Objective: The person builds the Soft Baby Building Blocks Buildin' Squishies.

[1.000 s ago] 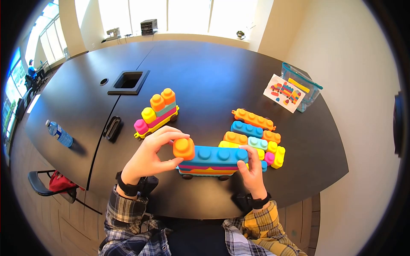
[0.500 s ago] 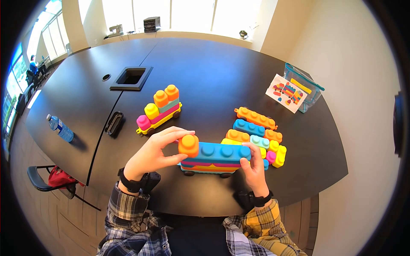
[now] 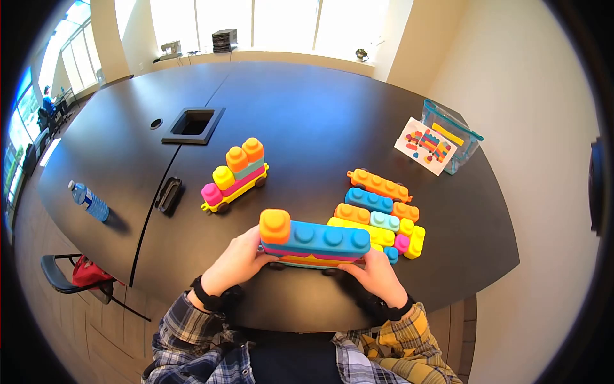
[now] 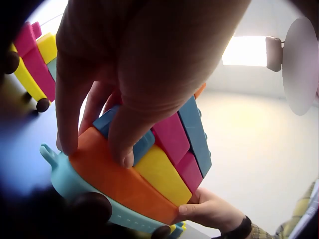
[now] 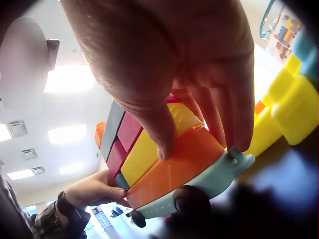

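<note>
A toy train wagon built of stacked blocks stands in front of the person. Its wheeled base is light blue, with orange, yellow, magenta and blue layers above. An orange one-stud block sits on top at the left end. The left hand grips the wagon's left end low down, thumb on the near side across a blue block. At the opposite end the right hand holds it, thumb against the orange layer and fingers round the far side.
Left of centre stands another wagon on a yellow base. Loose blocks and an orange wheeled base lie to the right. Farther back are a picture card and a clear bag. A water bottle stands far left.
The left hand has gone from the orange block down to the wagon's lower left end. The right hand has slid from the top right corner down to the lower right end.
</note>
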`<action>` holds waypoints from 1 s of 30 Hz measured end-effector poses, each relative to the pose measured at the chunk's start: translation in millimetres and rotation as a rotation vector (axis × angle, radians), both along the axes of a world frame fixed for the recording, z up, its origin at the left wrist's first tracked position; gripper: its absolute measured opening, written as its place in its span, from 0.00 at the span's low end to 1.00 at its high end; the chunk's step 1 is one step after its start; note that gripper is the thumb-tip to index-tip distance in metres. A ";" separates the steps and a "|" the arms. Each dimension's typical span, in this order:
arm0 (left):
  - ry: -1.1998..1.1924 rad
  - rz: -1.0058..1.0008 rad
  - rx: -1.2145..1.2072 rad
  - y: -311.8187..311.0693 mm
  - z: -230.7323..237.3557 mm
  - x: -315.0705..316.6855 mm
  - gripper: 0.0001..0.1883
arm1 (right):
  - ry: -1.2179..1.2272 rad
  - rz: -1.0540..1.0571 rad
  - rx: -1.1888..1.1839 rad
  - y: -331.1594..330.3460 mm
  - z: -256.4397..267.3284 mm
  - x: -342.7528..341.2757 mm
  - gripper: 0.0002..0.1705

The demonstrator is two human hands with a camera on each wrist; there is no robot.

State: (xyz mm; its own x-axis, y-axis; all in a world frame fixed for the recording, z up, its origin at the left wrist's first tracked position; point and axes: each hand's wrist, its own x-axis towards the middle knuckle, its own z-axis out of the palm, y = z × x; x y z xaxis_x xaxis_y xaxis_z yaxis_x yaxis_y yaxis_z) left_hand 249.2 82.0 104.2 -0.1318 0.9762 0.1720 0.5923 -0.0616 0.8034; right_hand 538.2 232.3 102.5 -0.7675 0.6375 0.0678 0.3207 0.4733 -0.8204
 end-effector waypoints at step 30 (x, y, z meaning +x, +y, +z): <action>0.312 0.488 0.405 146.1 2.0 -58.3 0.25 | -0.037 -0.097 0.012 192.8 2.7 -111.7 0.38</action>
